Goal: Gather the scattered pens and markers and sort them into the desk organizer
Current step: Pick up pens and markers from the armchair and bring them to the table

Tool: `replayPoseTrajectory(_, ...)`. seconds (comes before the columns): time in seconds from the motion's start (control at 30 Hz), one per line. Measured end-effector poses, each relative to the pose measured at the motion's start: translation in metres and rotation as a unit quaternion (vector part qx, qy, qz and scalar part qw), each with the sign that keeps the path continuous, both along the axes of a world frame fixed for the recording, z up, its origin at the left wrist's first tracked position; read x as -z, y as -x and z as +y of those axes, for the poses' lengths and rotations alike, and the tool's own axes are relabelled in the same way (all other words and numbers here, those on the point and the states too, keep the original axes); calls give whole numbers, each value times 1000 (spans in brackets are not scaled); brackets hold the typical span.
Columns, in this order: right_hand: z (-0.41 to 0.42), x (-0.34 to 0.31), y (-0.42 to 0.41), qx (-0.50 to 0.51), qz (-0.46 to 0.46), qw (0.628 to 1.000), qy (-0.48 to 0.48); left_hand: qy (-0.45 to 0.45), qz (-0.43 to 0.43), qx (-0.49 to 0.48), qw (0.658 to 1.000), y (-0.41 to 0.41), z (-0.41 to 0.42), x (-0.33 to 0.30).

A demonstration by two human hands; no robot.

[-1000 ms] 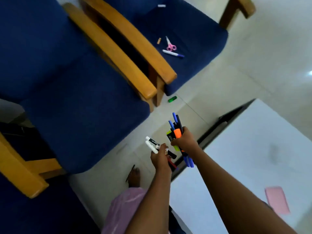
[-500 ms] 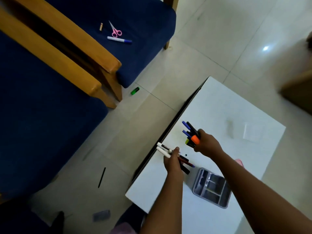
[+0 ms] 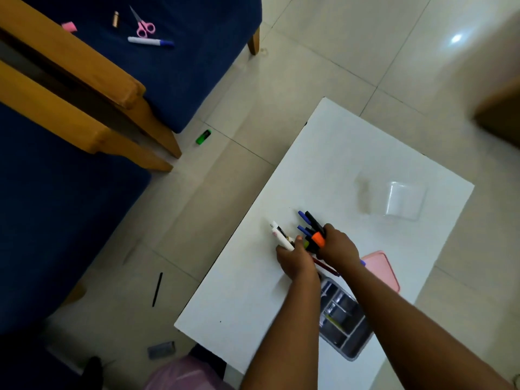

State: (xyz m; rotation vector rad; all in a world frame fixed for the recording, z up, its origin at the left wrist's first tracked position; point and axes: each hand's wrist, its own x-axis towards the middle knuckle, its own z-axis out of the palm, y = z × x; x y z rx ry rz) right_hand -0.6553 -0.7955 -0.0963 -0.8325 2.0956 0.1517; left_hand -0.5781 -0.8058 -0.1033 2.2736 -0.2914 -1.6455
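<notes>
View swung off the chairs in the last second; both hands now over the white counter [image 3: 247,299], so pickup run looks done and sorting comes next. Desk organizer [image 3: 342,330] sits on the counter, partly under the forearms. Right hand [image 3: 339,246] grips a bundle of pens and markers [image 3: 311,226], tips fanned up. Left hand [image 3: 297,258] grips white markers [image 3: 278,235], touching the bundle. Blue-capped marker [image 3: 150,42] on chair seat, green highlighter [image 3: 203,137] and black pen [image 3: 157,289] on floor: still uncollected.

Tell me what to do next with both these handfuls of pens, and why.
Probably bring both hands back to the gray organizer and start dropping pens in. The left hand grips white markers, the right hand a bundle of pens, and both are above the white table, just beyond the organizer.
</notes>
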Motion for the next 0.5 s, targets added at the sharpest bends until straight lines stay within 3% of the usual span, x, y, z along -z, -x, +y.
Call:
replayPoseTrajectory(0.37, 11, 8, 14, -34, 23, 998, 49, -59, -113, 88, 988, 26, 9, -20)
replayPoseTrajectory(0.5, 12, 6, 20, -42, 28, 998, 47, -46, -143, 171, 974, 25, 17, -24)
